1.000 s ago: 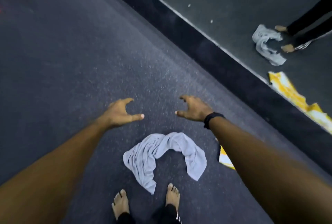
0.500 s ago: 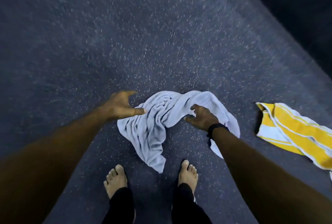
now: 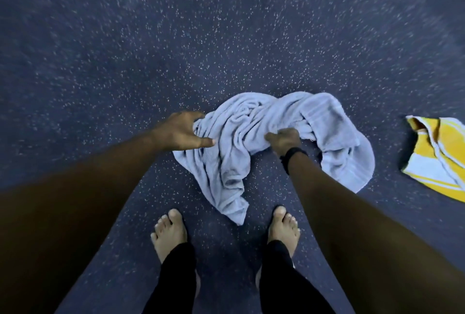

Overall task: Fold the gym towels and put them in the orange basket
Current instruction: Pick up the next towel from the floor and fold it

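Crumpled grey towel (image 3: pixel 271 137) is seen lying in a heap on the dark speckled floor (image 3: pixel 226 37), just ahead of two bare feet, with one twisted tail of cloth reaching down between the left foot (image 3: pixel 169 232) and the right foot (image 3: pixel 283 228). The left hand (image 3: pixel 180 131) is placed at the towel's left edge: the thumb is stretched out straight over the fabric, while the fingers are curved down toward the bunched cloth (whether they actually pinch it cannot be told, since their tips are hidden behind the folds). The right hand (image 3: pixel 284 139) is set on the middle of the heap with its fingers curled closed into the fabric, so that a fold is gripped. A black band (image 3: pixel 293 154) is worn at the right wrist. Both forearms are extended downward from the lower corners of the view. A yellow-and-white striped towel (image 3: pixel 437 160) is seen lying unfolded on the floor, off to the right and apart from the grey one, cut off by the frame's edge. Black trouser legs (image 3: pixel 176 276) are visible above the feet. The outer parts of the floor are blurred.
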